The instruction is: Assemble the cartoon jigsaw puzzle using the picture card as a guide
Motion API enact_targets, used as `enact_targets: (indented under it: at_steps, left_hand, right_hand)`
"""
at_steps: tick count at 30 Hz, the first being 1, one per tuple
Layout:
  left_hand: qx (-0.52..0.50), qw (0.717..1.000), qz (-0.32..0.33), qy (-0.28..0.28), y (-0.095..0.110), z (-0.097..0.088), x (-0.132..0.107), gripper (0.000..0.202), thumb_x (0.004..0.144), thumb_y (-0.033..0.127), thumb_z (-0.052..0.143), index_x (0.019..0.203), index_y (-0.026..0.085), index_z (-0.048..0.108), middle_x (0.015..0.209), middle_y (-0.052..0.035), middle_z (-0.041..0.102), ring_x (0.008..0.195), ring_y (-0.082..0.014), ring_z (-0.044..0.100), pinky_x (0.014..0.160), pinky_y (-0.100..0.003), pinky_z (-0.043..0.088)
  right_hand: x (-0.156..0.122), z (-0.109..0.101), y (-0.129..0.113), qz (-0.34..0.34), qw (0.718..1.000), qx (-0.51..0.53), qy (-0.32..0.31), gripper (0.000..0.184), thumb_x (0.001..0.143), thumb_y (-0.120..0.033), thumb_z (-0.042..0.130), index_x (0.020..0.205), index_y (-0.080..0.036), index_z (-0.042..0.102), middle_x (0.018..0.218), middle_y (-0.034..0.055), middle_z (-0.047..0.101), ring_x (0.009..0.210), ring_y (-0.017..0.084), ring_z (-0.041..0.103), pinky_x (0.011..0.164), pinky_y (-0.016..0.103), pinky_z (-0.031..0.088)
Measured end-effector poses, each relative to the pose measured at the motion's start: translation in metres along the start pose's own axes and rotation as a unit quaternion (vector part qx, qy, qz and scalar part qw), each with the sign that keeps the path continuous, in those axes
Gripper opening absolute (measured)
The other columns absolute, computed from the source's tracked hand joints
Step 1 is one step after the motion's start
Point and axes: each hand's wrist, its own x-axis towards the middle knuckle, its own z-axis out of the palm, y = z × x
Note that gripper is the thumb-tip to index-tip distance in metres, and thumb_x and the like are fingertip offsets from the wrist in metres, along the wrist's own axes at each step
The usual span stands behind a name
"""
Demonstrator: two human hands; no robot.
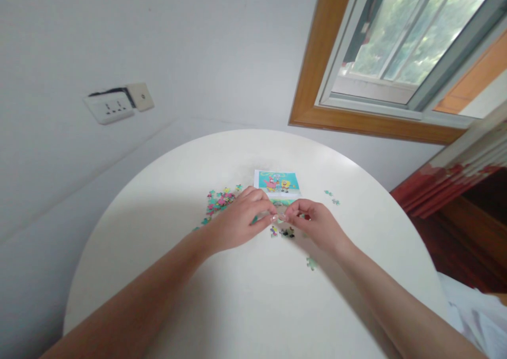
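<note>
Over the middle of the round table, my left hand [242,216] and my right hand [312,220] meet fingertip to fingertip. Both are closed in a pinch at a small pale-green puzzle piece [280,220], mostly covered by the fingers. Just beyond them lies a picture card [279,183] with cartoon figures on turquoise, and a green strip of joined pieces [282,201] shows along its near edge. A heap of colourful puzzle pieces [218,200] is beside my left hand, partly hidden by it. Below the fingertips are a few dark and multicoloured pieces [287,232].
One light-green piece [311,263] lies nearer to me, under my right forearm's side. Two small pieces [331,197] sit apart at the right. The white round table [237,306] stands against a wall with a socket [113,107] and a wood-framed window [304,100].
</note>
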Motion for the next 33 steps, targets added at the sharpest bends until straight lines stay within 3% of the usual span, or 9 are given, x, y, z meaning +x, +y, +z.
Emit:
enact_targets:
  at_steps: [7, 10, 13, 15, 20, 33]
  left_hand:
    - [-0.005, 1.0, -0.017, -0.023, -0.003, 0.0, 0.0, 0.023, 0.092, 0.034, 0.046, 0.086, 0.02, 0.063, 0.09, -0.0032, 0.056, 0.096, -0.0183, 0.047, 0.087, -0.032, 0.035]
    - [0.025, 0.998, -0.035, -0.043, -0.004, -0.001, -0.001, 0.022, 0.089, 0.034, 0.051, 0.081, 0.02, 0.066, 0.085, -0.003, 0.056, 0.091, -0.0187, 0.047, 0.083, -0.032, 0.035]
    - [0.049, 0.996, -0.047, -0.053, -0.003, -0.001, -0.003, 0.019, 0.086, 0.033, 0.055, 0.077, 0.021, 0.068, 0.082, -0.0027, 0.055, 0.089, -0.0188, 0.046, 0.08, -0.032, 0.033]
    - [0.056, 0.996, -0.05, -0.057, -0.002, 0.0, -0.004, 0.017, 0.084, 0.031, 0.056, 0.076, 0.022, 0.068, 0.083, -0.0026, 0.055, 0.089, -0.019, 0.046, 0.081, -0.033, 0.033]
    - [0.067, 0.995, -0.044, -0.065, -0.005, 0.005, -0.005, 0.013, 0.081, 0.029, 0.059, 0.073, 0.022, 0.068, 0.084, -0.003, 0.054, 0.09, -0.0195, 0.045, 0.083, -0.034, 0.033]
    - [0.091, 0.992, -0.049, -0.071, -0.007, 0.008, -0.005, 0.014, 0.081, 0.03, 0.058, 0.074, 0.022, 0.066, 0.088, -0.003, 0.054, 0.092, -0.0206, 0.044, 0.081, -0.034, 0.032]
  right_hand:
    - [0.0, 0.008, 0.006, 0.01, 1.0, -0.013, -0.011, 0.014, 0.079, -0.028, 0.058, 0.073, -0.017, 0.064, 0.064, -0.0023, 0.059, 0.058, 0.01, 0.048, 0.056, 0.023, 0.035]
    - [-0.001, 0.005, 0.007, -0.056, 0.992, -0.11, -0.019, 0.017, 0.082, -0.023, 0.054, 0.078, -0.02, 0.07, 0.072, 0.0002, 0.064, 0.069, 0.013, 0.053, 0.065, 0.025, 0.039]
    - [-0.003, 0.001, 0.007, -0.154, 0.962, -0.227, -0.015, 0.018, 0.08, -0.017, 0.058, 0.086, -0.025, 0.073, 0.088, 0.0028, 0.065, 0.087, 0.017, 0.053, 0.081, 0.03, 0.039]
    - [-0.005, 0.0, 0.008, -0.182, 0.942, -0.28, -0.038, 0.019, 0.079, -0.02, 0.062, 0.091, -0.028, 0.073, 0.093, 0.0037, 0.063, 0.09, 0.018, 0.051, 0.083, 0.033, 0.038]
    - [-0.007, 0.002, 0.01, -0.173, 0.924, -0.335, -0.065, 0.02, 0.079, -0.027, 0.065, 0.097, -0.03, 0.072, 0.097, 0.0049, 0.06, 0.092, 0.019, 0.049, 0.083, 0.035, 0.036]
    - [-0.007, 0.005, 0.008, -0.159, 0.918, -0.359, -0.058, 0.015, 0.079, -0.025, 0.066, 0.091, -0.029, 0.072, 0.094, 0.0035, 0.061, 0.093, 0.02, 0.048, 0.077, 0.034, 0.032]
